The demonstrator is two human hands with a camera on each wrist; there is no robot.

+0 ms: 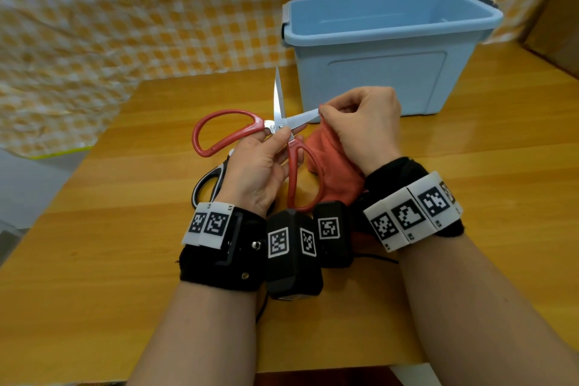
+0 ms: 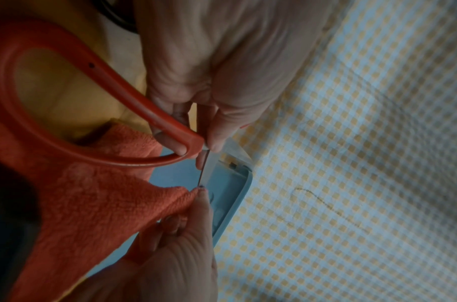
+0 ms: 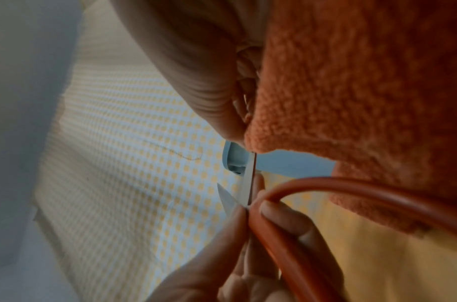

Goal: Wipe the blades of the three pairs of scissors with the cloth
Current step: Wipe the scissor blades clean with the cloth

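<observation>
Red-handled scissors (image 1: 225, 128) are held up over the table with their blades spread wide. My left hand (image 1: 266, 163) pinches them at the pivot, thumb on top. One blade (image 1: 277, 97) points away, bare. My right hand (image 1: 360, 125) pinches the orange cloth (image 1: 332, 172) around the tip of the other blade (image 1: 302, 118). From the left wrist, that blade's edge (image 2: 204, 167) runs into the cloth (image 2: 93, 204). The right wrist view shows the cloth (image 3: 351, 81) closed over the blade (image 3: 249, 183). A black-and-white pair (image 1: 210, 182) lies on the table under my left hand, mostly hidden.
A light blue plastic bin (image 1: 391, 50) stands open at the back right of the wooden table (image 1: 125, 260). A yellow-and-white checked sheet (image 1: 125, 9) hangs behind and drapes off the left. The table's left edge runs close to my left forearm.
</observation>
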